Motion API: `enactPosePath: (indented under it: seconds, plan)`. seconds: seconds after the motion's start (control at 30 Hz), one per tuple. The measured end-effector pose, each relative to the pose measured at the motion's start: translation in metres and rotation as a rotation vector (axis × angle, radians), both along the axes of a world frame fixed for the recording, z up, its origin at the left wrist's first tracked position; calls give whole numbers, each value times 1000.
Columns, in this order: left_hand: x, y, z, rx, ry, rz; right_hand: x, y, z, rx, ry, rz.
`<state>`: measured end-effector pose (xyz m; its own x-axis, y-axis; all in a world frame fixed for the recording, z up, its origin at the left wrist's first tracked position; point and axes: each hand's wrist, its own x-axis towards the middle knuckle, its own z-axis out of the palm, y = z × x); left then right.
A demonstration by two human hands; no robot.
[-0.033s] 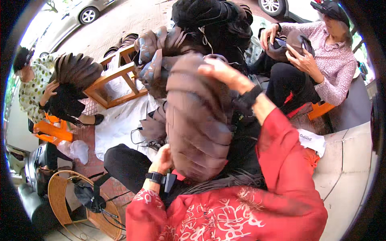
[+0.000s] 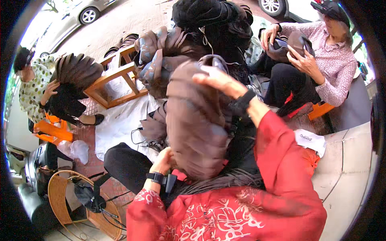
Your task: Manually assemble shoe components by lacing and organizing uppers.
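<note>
In front of me stands a thick bundle of brown, curved, overlapping pieces [image 2: 195, 120], blurred by motion, over my lap. My left hand [image 2: 162, 160] is closed on its lower left edge, with some of the fingers hidden behind it. Across its upper right side reaches my right hand [image 2: 215, 79], fingers stretched out and partly smeared, touching or very near the pieces. A heap of similar brown pieces with bluish patches [image 2: 155, 66] lies just beyond. Dark cords [image 2: 225, 182] are gathered on my lap below the bundle.
A person at the right [image 2: 331, 60] handles a brown bundle; another at the left [image 2: 34, 88] holds a fanned brown stack [image 2: 76, 70]. Near them are a wooden frame [image 2: 114, 82], white sheeting [image 2: 116, 124], an orange stool [image 2: 52, 128] and a wicker chair [image 2: 60, 197]. Cars stand behind.
My right hand and the top of the bundle have shifted slightly left and down. My left hand has barely moved at the lower edge.
</note>
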<state>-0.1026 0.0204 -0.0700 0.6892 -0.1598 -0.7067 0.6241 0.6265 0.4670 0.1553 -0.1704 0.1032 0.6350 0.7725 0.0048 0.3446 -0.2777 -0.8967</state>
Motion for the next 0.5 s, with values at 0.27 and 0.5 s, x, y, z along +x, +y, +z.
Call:
enactPosePath:
  seconds: [0.27,0.5]
  plan:
    - [1,13,54,1127,-279,398,-30,98,-41,-294,-487,-380]
    - [60,-53,93,1673,-1249,-855,-27,145,-92,-79,-540,-210]
